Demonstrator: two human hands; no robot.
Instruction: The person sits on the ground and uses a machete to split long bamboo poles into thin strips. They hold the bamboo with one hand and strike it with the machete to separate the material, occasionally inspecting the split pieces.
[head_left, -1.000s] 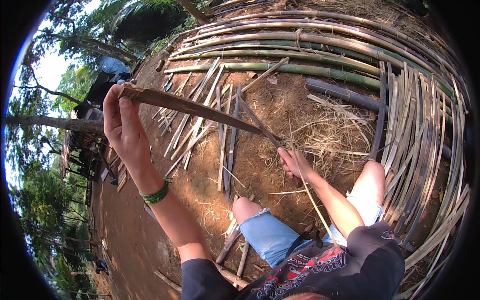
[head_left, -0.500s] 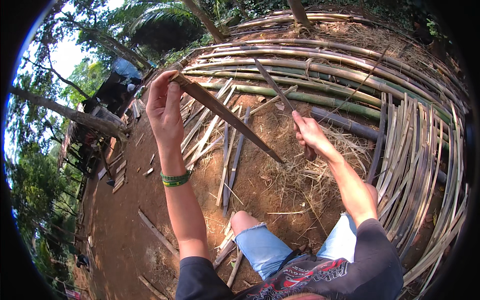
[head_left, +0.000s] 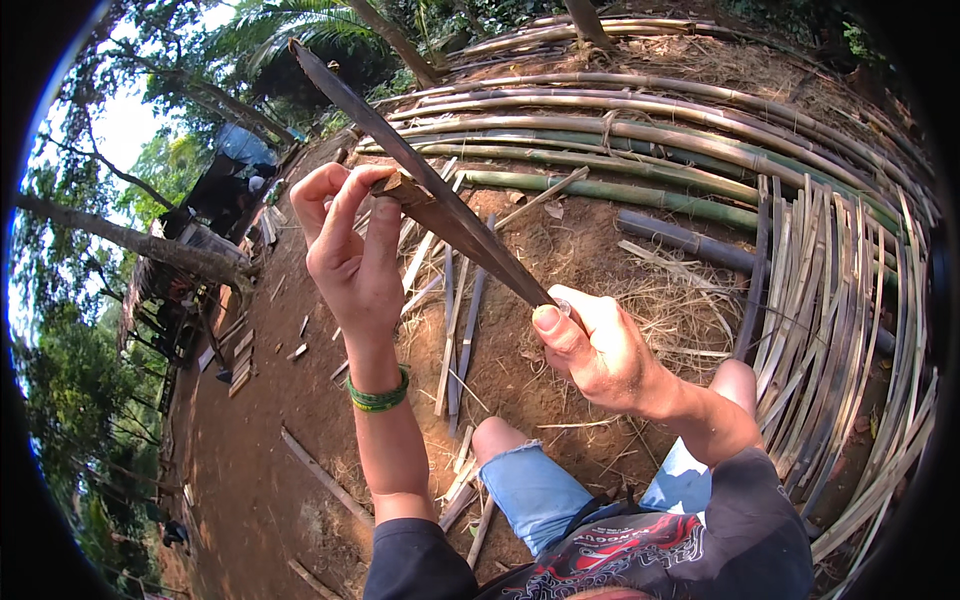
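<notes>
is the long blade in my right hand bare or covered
Bare. The long blade shows uncovered from your right hand to its tip, passing in front of the strip.

The knife lies before the strip, poles beyond both.

Brown dirt ground, leafy trees at left, bright sky beyond

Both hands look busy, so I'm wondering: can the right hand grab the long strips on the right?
Probably not right now: the right hand is closed around the handle of the knife, which seems to leave no fingers free for the long strips.
</notes>
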